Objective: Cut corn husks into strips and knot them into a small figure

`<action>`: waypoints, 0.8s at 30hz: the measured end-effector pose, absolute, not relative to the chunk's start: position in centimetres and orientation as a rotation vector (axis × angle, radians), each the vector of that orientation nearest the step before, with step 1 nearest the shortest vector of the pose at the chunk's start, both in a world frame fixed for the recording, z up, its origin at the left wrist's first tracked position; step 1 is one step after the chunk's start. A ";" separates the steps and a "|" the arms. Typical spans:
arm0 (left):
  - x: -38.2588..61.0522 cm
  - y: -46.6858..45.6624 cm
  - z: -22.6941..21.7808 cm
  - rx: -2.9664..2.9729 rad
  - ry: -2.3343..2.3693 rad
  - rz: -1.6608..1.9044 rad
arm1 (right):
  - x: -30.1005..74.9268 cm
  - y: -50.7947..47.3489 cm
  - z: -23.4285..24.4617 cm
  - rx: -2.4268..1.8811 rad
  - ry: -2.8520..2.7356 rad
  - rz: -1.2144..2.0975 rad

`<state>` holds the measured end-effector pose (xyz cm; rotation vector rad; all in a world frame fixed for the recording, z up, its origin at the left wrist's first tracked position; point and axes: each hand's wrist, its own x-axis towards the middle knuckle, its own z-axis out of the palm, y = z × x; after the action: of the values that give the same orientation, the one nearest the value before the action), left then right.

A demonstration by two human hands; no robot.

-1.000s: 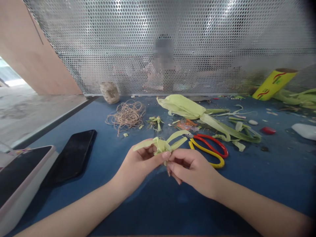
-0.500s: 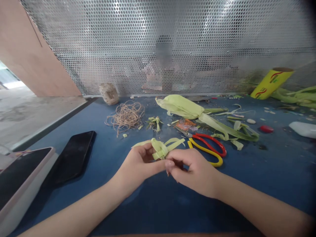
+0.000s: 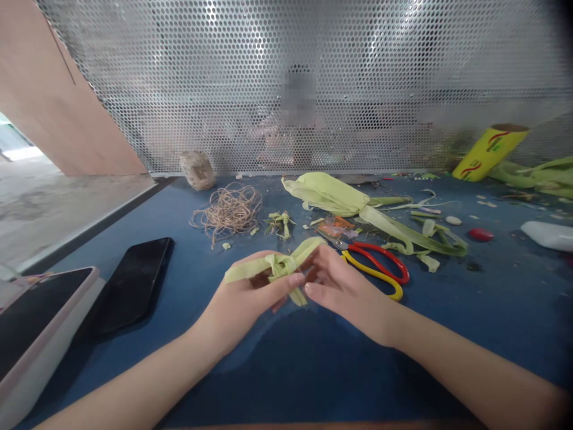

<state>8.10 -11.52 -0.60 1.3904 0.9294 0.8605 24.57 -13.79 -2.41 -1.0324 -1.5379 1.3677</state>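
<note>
My left hand pinches a pale green strip of corn husk, folded and knotted in the middle, between thumb and fingers. One flat end lies across the left hand's fingers; another reaches up to the right, and a short tail hangs below the thumb. My right hand is close on the right, its thumb apart from its curled fingers. Its fingertips are at or behind the husk's right end; whether they touch it I cannot tell. Just beyond the right hand lie scissors with red and yellow handles.
On the blue table lie a twine tangle, a small knotted husk piece, a corn husk bundle and a black phone. A yellow tube leans near the perforated metal panel, with a person reflected in it.
The husk knot has been turned, so its strips now spread left and right with a tail below. My right thumb and fingers have parted from their pinch. My left hand still grips the husk.
</note>
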 end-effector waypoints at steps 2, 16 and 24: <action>8.2 -11.7 -0.6 1.436 0.885 0.790 | 24.2 -13.7 -2.6 -0.953 -1.406 1.499; 8.1 -12.2 -0.4 1.789 0.926 0.787 | 23.9 -13.5 -2.4 -1.014 -1.289 1.500; 7.5 -12.3 0.6 2.104 1.086 0.780 | 23.9 -13.5 -1.8 -0.915 -1.253 1.506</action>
<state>7.53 -12.33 0.60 2.1042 1.0857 0.7801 23.90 -13.47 -1.83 -0.9146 -1.2531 1.5057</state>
